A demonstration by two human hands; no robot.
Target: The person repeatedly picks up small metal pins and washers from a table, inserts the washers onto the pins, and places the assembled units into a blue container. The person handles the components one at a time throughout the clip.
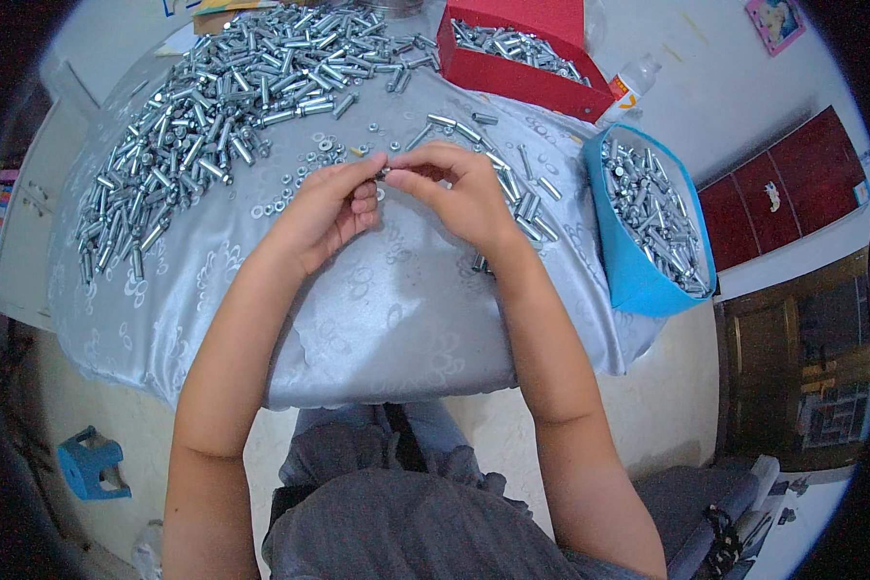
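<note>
Red rectangular box (522,85): held silver cylindrical metal fasteners (522,46), beyond the right hand (459,188).
Blue open-topped bin (638,296): held similar fasteners, right of that hand.
Small grey metal piece (385,173): sat between both hands' fingertips, mostly hidden.
Left hand (338,201), right hand: both pinched it.

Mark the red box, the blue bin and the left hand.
Red box (524,81), head view: front wall.
Blue bin (612,244), head view: left outer wall.
Left hand (327,209), head view: middle of the hand.
</note>
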